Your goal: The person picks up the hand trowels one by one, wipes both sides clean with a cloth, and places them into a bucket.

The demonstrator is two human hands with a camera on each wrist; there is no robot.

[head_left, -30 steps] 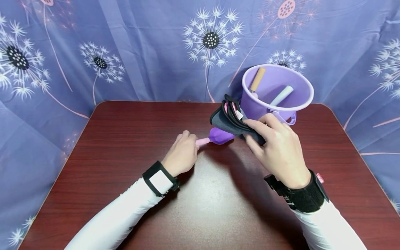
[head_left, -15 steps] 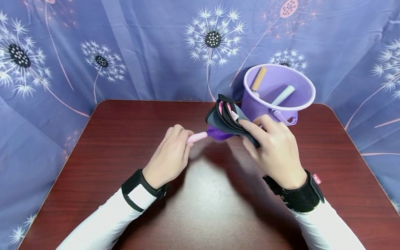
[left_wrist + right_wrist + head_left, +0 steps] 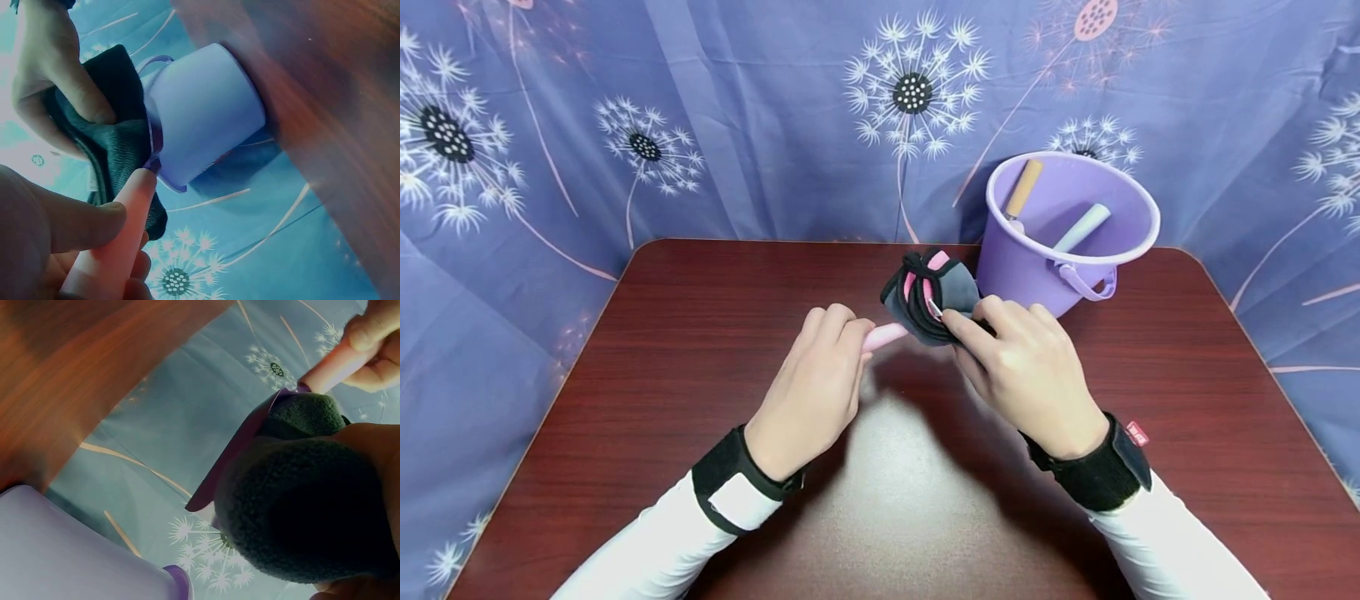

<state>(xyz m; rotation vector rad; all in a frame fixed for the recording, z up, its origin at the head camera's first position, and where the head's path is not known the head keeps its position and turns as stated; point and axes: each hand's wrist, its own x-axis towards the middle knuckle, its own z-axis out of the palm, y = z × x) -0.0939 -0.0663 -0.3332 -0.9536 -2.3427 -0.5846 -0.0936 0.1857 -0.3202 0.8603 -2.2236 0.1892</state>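
My left hand grips the pink handle of a small purple shovel, held above the table. A folded dark grey cloth, with black edging, pink inner parts and a white tag, is pinched in my right hand. It overlaps the shovel's blade and hides it in the head view. From the right wrist, the purple blade shows along the side of the bunched cloth. In the left wrist view, the left thumb lies along the handle, which points at the cloth.
A light purple bucket stands at the back right, close behind the cloth. Inside it lean a tan handle and a pale blue handle. The brown table ends at a blue curtain with dandelion prints.
The left hand has drawn back toward me and lifted the shovel. The right hand has shifted left with the cloth, which has turned and now covers the blade in the head view.
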